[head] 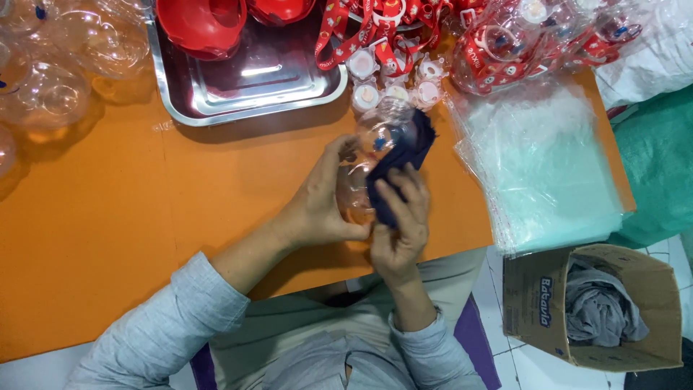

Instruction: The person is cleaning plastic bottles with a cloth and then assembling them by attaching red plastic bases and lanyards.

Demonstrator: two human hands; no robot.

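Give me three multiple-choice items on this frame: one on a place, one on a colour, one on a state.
1. Where does the metal tray sit?
A. On the orange table, beyond the hands
B. Inside the cardboard box
C. On the person's lap

2. What colour is the cloth wrapped on the clear plastic bottle?
A. White
B. Dark blue
C. Yellow

3. How is the bottle held?
A. Lying untouched on the table
B. Left hand grips it, right hand presses the cloth on it
C. Hanging from a strap

Answers:
1 A: the tray rests on the orange table at its far edge, holding red parts.
2 B: the cloth shows navy against the clear plastic.
3 B: both hands close on the bottle above the table.
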